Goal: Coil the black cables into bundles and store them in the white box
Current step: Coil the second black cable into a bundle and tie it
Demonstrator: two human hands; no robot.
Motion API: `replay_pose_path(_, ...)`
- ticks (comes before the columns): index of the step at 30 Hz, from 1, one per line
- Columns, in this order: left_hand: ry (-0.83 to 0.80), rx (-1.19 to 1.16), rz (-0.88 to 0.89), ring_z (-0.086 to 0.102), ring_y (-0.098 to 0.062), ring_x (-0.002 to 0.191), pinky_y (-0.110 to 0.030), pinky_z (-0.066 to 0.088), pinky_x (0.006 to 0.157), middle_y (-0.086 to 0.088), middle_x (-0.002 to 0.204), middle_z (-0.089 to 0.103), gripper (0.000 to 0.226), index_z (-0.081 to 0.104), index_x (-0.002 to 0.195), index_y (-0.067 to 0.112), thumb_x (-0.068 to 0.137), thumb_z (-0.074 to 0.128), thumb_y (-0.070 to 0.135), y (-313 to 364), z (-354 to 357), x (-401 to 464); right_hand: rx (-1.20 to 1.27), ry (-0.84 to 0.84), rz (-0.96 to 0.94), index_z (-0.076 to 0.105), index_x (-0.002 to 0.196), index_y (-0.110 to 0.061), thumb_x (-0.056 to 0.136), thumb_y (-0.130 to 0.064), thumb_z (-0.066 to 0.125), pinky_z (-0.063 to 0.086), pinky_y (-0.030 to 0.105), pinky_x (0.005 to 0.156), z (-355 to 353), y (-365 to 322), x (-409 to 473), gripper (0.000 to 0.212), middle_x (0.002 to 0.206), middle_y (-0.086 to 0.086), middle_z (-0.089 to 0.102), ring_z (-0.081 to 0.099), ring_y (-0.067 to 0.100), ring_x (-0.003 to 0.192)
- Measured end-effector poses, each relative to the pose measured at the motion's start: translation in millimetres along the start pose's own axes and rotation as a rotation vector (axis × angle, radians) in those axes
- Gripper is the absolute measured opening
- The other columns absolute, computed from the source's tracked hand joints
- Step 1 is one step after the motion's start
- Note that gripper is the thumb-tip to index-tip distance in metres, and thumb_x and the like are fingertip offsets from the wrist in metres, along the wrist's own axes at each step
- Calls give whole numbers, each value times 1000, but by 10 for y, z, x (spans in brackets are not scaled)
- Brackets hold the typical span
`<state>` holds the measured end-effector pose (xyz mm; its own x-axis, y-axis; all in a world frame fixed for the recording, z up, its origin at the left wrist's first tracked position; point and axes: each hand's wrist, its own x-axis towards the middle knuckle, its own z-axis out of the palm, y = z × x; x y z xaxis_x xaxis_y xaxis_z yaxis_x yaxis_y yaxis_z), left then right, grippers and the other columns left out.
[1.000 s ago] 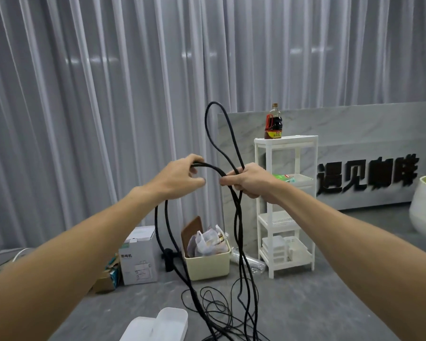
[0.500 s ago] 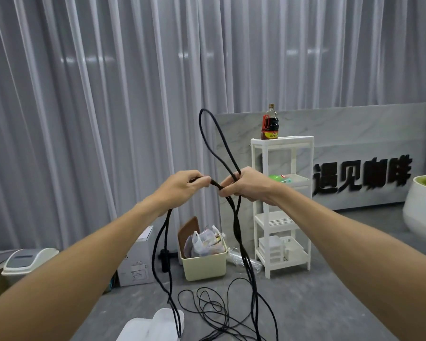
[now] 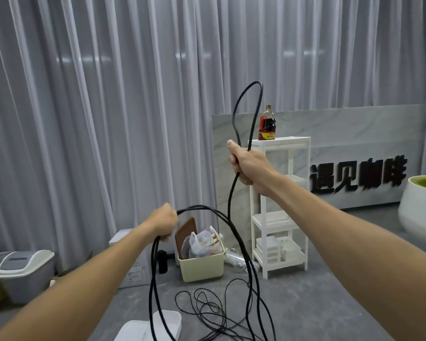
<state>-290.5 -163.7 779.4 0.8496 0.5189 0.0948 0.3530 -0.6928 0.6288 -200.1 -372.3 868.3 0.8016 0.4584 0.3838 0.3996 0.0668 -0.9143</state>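
My right hand (image 3: 250,168) is raised and grips a thick black cable (image 3: 231,193), whose loop stands up above the fist. My left hand (image 3: 164,222) is lower and to the left, holding large hanging loops of the same cable that droop toward the floor. More thin black cable (image 3: 207,308) lies tangled on the grey floor below. The white box (image 3: 167,323) sits on the floor at the bottom edge, partly behind the hanging loops.
A cream bin (image 3: 202,264) stuffed with bags stands on the floor ahead. A white shelf rack (image 3: 278,217) with a dark sauce bottle (image 3: 267,126) on top is to the right. A grey lidded container (image 3: 25,271) sits left; a white planter (image 3: 421,207) at far right.
My hands were together at chest height; now the right hand has risen with the cable and the left has dropped down and left, opening wide loops between them.
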Motion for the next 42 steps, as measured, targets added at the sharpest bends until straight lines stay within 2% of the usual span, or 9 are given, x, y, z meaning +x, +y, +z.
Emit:
replay_pose_path(6, -109, 70, 151, 59, -17, 102, -27, 47, 87, 0, 114, 64, 30, 57, 126, 17, 103, 38, 17, 56, 233, -98, 13, -14, -19, 46, 61, -20, 103, -46, 46, 25, 19, 37, 85, -141, 5, 49, 46, -8, 36, 28, 6, 36)
replay_pose_path(9, -140, 33, 321, 63, -17, 105, -26, 51, 90, 9, 110, 66, 34, 63, 122, 24, 97, 44, 10, 255, 295, -239, 54, 30, -36, 46, 62, -19, 104, -45, 46, 25, 19, 37, 137, -182, 21, 48, 48, -7, 37, 30, 5, 36)
replay_pose_path(15, -461, -282, 454, 61, 10, 104, -13, 48, 81, 14, 116, 68, 33, 55, 123, 35, 96, 59, 17, 480, 410, -451, 79, 79, -69, 47, 65, -19, 104, -44, 45, 24, 19, 38, 212, -266, 41, 47, 52, -6, 38, 31, 4, 37)
replay_pose_path(18, -466, -270, 368, 68, 0, 94, -12, 49, 69, 7, 110, 71, 22, 58, 122, 27, 101, 54, 32, 396, 514, -433, 185, 116, -76, 47, 66, -20, 104, -45, 46, 25, 19, 39, 185, -362, 54, 46, 49, -7, 39, 30, 6, 39)
replay_pose_path(21, -509, -356, 244, 71, -15, 92, -26, 56, 76, -4, 111, 70, 20, 62, 106, 17, 105, 46, 27, 295, 582, -391, 260, 155, -82, 48, 66, -21, 103, -47, 46, 26, 19, 37, 113, -491, 95, 46, 45, -10, 40, 30, 6, 37)
replay_pose_path(23, -448, -463, 216, 72, -24, 95, -39, 58, 86, -6, 108, 70, 16, 60, 100, 12, 104, 47, 20, 277, 577, -347, 279, 154, -86, 49, 66, -20, 103, -48, 46, 27, 19, 38, 66, -532, 122, 46, 44, -11, 40, 31, 6, 37)
replay_pose_path(31, -45, -774, 96, 69, -25, 67, -43, 61, 72, -13, 86, 60, 20, 48, 105, 8, 106, 31, 19, 468, 412, -330, 225, 113, 26, 49, 69, -20, 104, -46, 45, 25, 17, 36, 4, -334, 156, 44, 43, -10, 38, 29, 7, 34)
replay_pose_path(35, 116, -863, 192, 69, -18, 62, -29, 57, 52, -8, 81, 58, 22, 48, 107, 15, 109, 28, 22, 614, 179, -236, 50, 46, 164, 57, 81, -15, 106, -38, 39, 23, 19, 35, -34, -96, 154, 38, 48, -7, 43, 28, 7, 34)
replay_pose_path(42, 288, -996, 398, 70, -19, 79, -37, 61, 71, -4, 97, 61, 20, 55, 98, 23, 108, 37, 27, 943, -294, -104, -64, -178, 298, 66, 109, -6, 103, -33, 51, 25, 17, 36, -20, 148, 56, 32, 89, 5, 72, 44, 7, 42)
